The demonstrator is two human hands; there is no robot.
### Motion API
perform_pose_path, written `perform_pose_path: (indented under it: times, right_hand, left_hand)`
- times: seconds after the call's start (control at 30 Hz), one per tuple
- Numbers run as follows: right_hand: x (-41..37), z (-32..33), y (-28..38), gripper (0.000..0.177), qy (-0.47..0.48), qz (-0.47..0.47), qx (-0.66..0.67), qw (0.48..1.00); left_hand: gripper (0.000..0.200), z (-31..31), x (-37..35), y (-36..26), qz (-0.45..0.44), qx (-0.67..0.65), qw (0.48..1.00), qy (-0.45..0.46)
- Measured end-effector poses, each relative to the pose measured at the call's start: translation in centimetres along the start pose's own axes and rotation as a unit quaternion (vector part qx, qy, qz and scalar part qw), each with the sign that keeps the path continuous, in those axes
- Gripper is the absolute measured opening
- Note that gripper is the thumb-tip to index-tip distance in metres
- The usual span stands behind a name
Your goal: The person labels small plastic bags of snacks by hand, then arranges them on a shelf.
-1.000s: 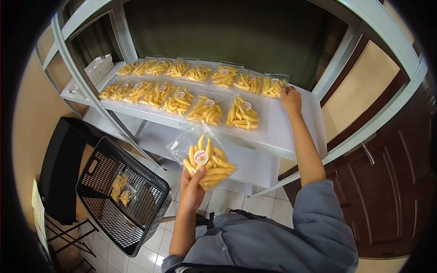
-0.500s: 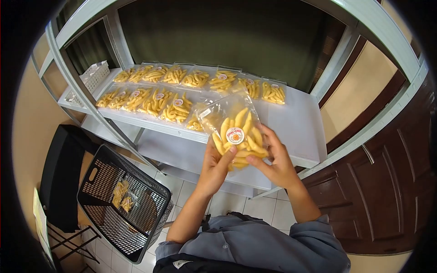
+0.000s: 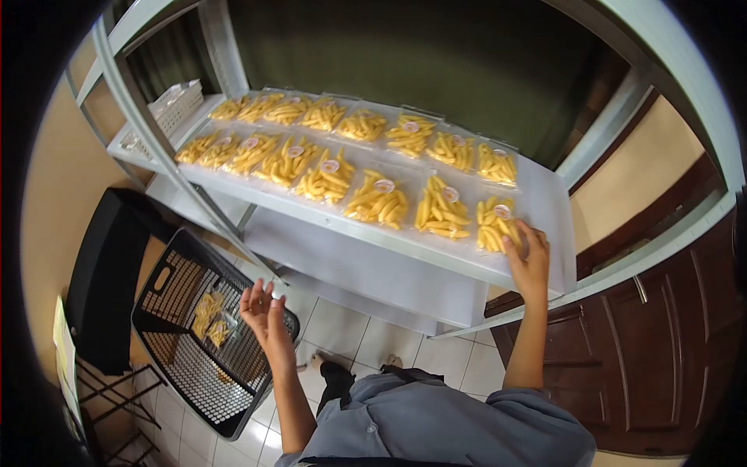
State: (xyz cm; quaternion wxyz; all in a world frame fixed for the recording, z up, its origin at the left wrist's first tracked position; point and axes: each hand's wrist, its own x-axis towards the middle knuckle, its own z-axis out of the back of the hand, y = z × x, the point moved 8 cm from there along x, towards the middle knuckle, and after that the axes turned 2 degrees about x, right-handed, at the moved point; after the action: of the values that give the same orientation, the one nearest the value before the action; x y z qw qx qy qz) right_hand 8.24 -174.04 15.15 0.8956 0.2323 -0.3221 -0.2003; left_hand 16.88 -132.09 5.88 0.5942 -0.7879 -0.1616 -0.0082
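My right hand (image 3: 532,263) has its thumb and fingers on the right edge of a clear bag of yellow finger-shaped snacks (image 3: 496,223). That bag lies at the right end of the front row on the upper shelf (image 3: 537,194), with a round white-and-red label on top. Another such snack bag (image 3: 443,207) lies just left of it. My left hand (image 3: 267,321) is raised, fingers apart with nothing in them, over the right rim of a black plastic basket (image 3: 257,405). Inside the basket sit a few small snack bags (image 3: 207,313).
Two rows of similar bags fill much of the shelf, and a white perforated basket (image 3: 177,105) stands at its far left. Grey metal posts (image 3: 148,117) frame the rack. A dark green curtain (image 3: 405,62) hangs behind, and a brown door (image 3: 630,350) is at right.
The snack bag held up in both hands now lies at the right end of the front row under my right hand. My left hand has let go and moved left over the basket.
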Motion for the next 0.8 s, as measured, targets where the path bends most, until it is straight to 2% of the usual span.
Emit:
perform_pose_path:
  times: [0.1,0.17,0.2,0.33,0.4,0.47,0.57,0.6,0.67,0.7,0.77,0.8]
  right_hand:
    - [-0.5,0.9,0.2,0.04,-0.074,0.031,-0.049,0.996]
    - [-1.3,2.8,4.4,0.032,-0.167,0.135,-0.047,0.976]
    - [-2.1,3.3,7.3,0.03,-0.219,0.161,-0.086,0.958]
    - [-5.1,-2.1,15.3,0.022,-0.198,0.211,0.025,0.957]
    - [-6.9,-9.2,18.9,0.016,0.009,0.248,0.226,0.942]
    - [-10.0,-15.6,25.5,0.015,0.176,0.299,0.304,0.887]
    - [-15.6,-22.9,34.1,0.019,0.295,0.408,0.358,0.786]
    - [-17.2,-25.9,35.8,0.019,0.367,0.394,0.358,0.763]
    - [-20.0,-32.0,38.5,0.014,0.407,0.345,0.4,0.745]
    - [-21.2,-35.2,39.5,0.013,0.433,0.308,0.414,0.739]
    - [-23.9,-42.0,40.4,0.013,0.563,0.189,0.345,0.726]
    - [-25.4,-45.9,40.3,0.014,0.565,0.186,0.352,0.723]
  left_hand:
    - [0.046,7.3,-0.5,0.8,0.015,0.038,0.994,-0.101]
    - [0.037,12.1,-1.5,1.0,0.019,0.037,0.984,-0.174]
    - [0.033,14.3,-2.2,1.2,0.011,0.031,0.977,-0.208]
    - [0.018,22.1,-5.2,1.5,-0.006,0.056,0.946,-0.32]
    - [0.023,24.9,-6.2,2.2,0.017,0.075,0.938,-0.339]
    - [0.033,26.3,-6.2,2.6,0.075,0.085,0.935,-0.335]
    - [0.034,29.2,-5.1,3.9,0.142,0.126,0.933,-0.306]
    - [0.034,30.6,-4.3,4.7,0.163,0.138,0.932,-0.294]
    - [0.035,33.7,-2.7,6.8,0.21,0.167,0.924,-0.272]
    - [0.036,34.9,-1.5,7.3,0.231,0.172,0.918,-0.272]
    - [0.038,37.7,0.7,9.2,0.29,0.218,0.893,-0.268]
    - [0.039,40.6,1.3,12.3,0.261,0.23,0.898,-0.269]
